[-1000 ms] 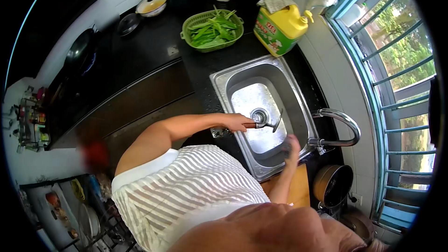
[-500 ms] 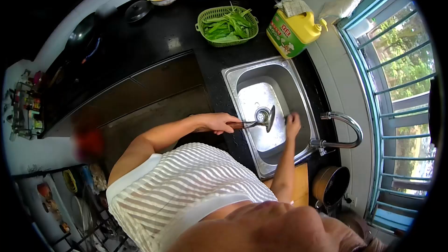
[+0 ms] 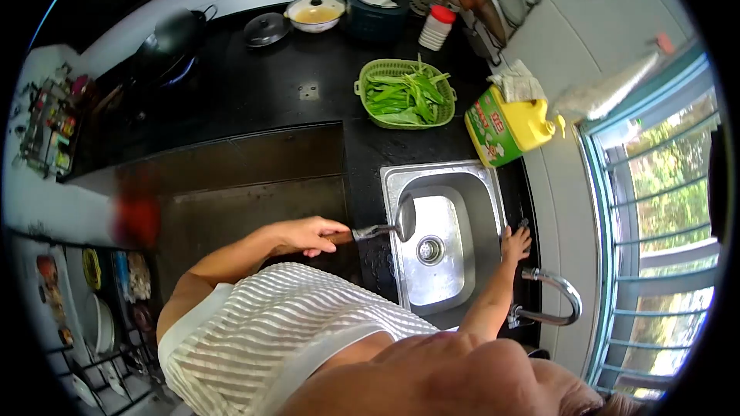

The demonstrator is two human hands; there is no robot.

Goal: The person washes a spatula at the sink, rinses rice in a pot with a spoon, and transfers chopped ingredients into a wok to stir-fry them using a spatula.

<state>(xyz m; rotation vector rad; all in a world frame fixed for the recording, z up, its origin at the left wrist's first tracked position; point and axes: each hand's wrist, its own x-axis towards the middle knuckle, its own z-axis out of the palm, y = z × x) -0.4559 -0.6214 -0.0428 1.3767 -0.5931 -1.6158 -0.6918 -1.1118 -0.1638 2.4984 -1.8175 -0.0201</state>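
Note:
My left hand [image 3: 310, 236] is closed around the wooden handle of a metal ladle or spatula [image 3: 375, 232]. Its rounded head [image 3: 405, 218] is over the left rim of the steel sink [image 3: 443, 304]. My right hand [image 3: 516, 245] is at the right edge of the sink, fingers spread over the black counter. A small dark grey object [image 3: 524, 223], too small to identify, lies at its fingertips. The drain [image 3: 430, 249] shows in the sink bottom.
A green basket [image 3: 368, 112] of leafy greens and a yellow jug [image 3: 505, 127] stand beyond the sink. The faucet [image 3: 566, 293] curves at the right. A lidded pot [image 3: 315, 14], rice cooker [image 3: 376, 19], jar [image 3: 437, 28] and wok [image 3: 166, 42] are farther back.
The utensil has moved left, from over the drain to the sink's left rim. My right hand has gone from inside the sink to the right-hand counter and its fingers have spread. The view has shifted.

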